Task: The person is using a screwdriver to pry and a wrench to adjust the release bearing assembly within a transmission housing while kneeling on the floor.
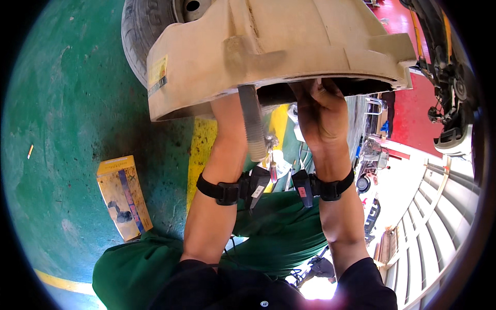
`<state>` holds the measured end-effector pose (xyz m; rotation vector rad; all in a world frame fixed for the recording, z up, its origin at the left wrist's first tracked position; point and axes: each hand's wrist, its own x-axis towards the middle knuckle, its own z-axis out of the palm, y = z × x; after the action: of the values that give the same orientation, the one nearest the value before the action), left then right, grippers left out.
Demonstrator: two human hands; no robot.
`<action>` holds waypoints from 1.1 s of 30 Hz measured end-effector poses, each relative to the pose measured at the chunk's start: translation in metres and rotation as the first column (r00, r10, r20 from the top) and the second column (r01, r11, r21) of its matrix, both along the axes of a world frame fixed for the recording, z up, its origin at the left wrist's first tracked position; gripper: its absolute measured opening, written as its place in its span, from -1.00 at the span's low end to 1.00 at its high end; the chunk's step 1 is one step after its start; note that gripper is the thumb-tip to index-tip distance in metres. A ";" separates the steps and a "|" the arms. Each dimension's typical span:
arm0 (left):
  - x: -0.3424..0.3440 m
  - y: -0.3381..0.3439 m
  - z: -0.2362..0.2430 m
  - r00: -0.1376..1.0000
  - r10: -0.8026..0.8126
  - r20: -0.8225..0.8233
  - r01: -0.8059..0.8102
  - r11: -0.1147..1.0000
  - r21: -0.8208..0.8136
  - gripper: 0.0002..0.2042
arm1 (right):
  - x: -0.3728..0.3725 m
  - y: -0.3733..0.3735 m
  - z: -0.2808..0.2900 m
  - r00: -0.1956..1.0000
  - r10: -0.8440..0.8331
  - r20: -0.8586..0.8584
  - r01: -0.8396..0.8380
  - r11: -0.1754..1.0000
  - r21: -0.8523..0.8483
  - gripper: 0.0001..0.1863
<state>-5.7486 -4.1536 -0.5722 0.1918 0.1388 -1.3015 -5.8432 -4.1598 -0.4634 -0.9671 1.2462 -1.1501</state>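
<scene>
A: Handling read?
B: Your tan shell (310, 31) looks like moulded plastic — likely bulky more than dense, fairly stiff, maybe some flex at the lower rim (191, 97). Dirt on it could make it slick.

A: Where to take hold?
B: Under the rim, hands well apart so it doesn't tip on you. Leave the ribbed hose (252, 124) alone; it hangs at the rim, looks pliable, probably a poor handle. Watch the edge, could be sharp.

A: Hands now?
B: Your right hand (326, 116) has its thumb bent in at the dark opening (369, 85), fingers up inside; can't tell what they close on. Your left is hidden past the wrist (227, 111) behind the rim — can't tell there either.

A: Location, looks?
B: Top of your view, beyond your forearms (214, 217), overlapping the tyre (142, 41); can't tell if they touch. Broad, curved, dull tan, dark smudges around the raised middle part, yellow-and-dark label (157, 75) at the left end.
</scene>
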 end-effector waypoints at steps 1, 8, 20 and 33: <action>-0.001 0.001 0.005 1.000 -0.007 0.015 0.006 1.000 0.025 -0.73 | -0.002 0.000 -0.001 1.000 -0.004 0.007 0.004 1.000 0.000 -0.72; -0.004 0.007 0.010 0.977 -0.015 0.215 -0.048 0.957 0.287 -0.78 | -0.003 -0.003 0.003 1.000 0.008 0.005 -0.008 0.999 0.036 -0.73; 0.003 0.009 0.053 0.945 -0.039 0.324 -0.043 0.969 0.244 -0.84 | 0.013 0.002 0.006 0.982 -0.143 0.124 0.144 0.990 0.007 -0.71; 0.004 0.019 0.044 0.876 -0.023 0.481 -0.101 0.968 0.231 -0.68 | 0.008 0.004 0.000 0.976 -0.160 0.146 0.156 0.987 0.037 -0.76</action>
<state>-5.7448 -4.1347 -0.5277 0.7207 -0.1213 -1.1563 -5.8356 -4.1560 -0.4632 -0.7585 1.2303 -1.3030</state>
